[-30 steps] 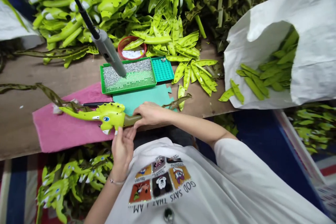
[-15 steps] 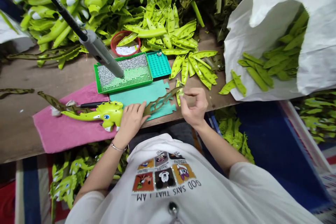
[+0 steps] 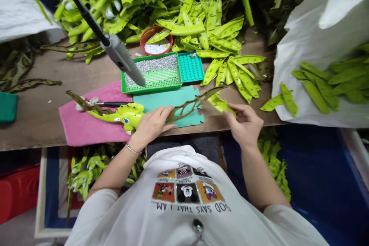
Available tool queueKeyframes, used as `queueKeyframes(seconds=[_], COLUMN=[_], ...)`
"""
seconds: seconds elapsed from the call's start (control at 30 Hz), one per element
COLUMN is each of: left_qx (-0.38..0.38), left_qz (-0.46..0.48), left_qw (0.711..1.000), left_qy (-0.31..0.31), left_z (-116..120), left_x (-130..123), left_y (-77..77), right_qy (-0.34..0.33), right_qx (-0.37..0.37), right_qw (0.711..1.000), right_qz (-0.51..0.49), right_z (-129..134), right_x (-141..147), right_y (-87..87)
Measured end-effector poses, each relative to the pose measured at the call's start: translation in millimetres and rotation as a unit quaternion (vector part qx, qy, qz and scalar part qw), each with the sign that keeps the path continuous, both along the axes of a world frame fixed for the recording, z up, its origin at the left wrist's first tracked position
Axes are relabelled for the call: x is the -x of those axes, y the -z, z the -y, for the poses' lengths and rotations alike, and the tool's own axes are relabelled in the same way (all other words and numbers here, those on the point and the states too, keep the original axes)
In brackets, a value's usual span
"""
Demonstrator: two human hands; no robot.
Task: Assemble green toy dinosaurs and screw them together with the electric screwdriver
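Observation:
My left hand (image 3: 152, 126) lies closed over a lime-green plastic toy dragon (image 3: 127, 118) with a blue eye, pressing it at the edge of the mat. An olive-brown openwork strip (image 3: 187, 108) sticks out to the right from under that hand. Between thumb and fingers, my right hand (image 3: 246, 126) grips a lime-green pod-shaped plastic piece (image 3: 219, 103), just right of the strip's tip. A pink cloth (image 3: 95, 132) and a turquoise foam mat (image 3: 157, 100) lie beneath the toy. Behind the mat, a grey electric screwdriver (image 3: 127, 59) hangs over a green tray (image 3: 170, 82) of small metal screws.
Loose pod-shaped pieces (image 3: 239, 75) spread behind my right hand, near a turquoise pegged tray (image 3: 191, 67) and a red basket (image 3: 157, 40). A white sack (image 3: 300, 54) with more pieces stands right. Toy bodies (image 3: 115, 0) pile up behind. A black-handled tool (image 3: 115, 104) rests on the cloth.
The view has shifted, so the bench appears further right. My right hand has moved right and now carries the pod-shaped piece, turned to a slant. My left hand stays on the toy.

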State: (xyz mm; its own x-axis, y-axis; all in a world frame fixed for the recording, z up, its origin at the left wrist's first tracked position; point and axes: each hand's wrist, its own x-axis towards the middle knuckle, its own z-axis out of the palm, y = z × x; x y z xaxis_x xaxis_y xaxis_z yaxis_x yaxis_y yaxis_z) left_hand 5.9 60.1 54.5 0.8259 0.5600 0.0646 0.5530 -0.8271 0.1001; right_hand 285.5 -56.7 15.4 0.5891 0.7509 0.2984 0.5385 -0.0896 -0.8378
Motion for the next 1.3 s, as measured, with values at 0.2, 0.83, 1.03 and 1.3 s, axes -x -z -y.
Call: queueKeyframes(seconds=[0.2, 0.83, 1.03, 1.3], left_qx=[0.063, 0.164, 0.166, 0.228], left_qz=[-0.033, -0.043, -0.084, -0.101], left_qw=[0.997, 0.984, 0.98, 0.965], left_qy=[-0.028, -0.056, -0.071, -0.081], left_z=[5, 5, 6, 1], left_x=[-4, -6, -15, -24], left_y=[-1.5, -12.6, -21.3, -31.9], right_qy=[-0.268, -0.227, -0.224, -0.243], right_qx=[0.089, 0.068, 0.038, 0.053], right_qw=[0.904, 0.841, 0.842, 0.85], right_qz=[-0.32, -0.486, -0.488, -0.465], right_z=[-34, -50, -51, -53], right_x=[38, 64, 62, 52], right_y=[-1.0, 42.7, 38.3, 36.5])
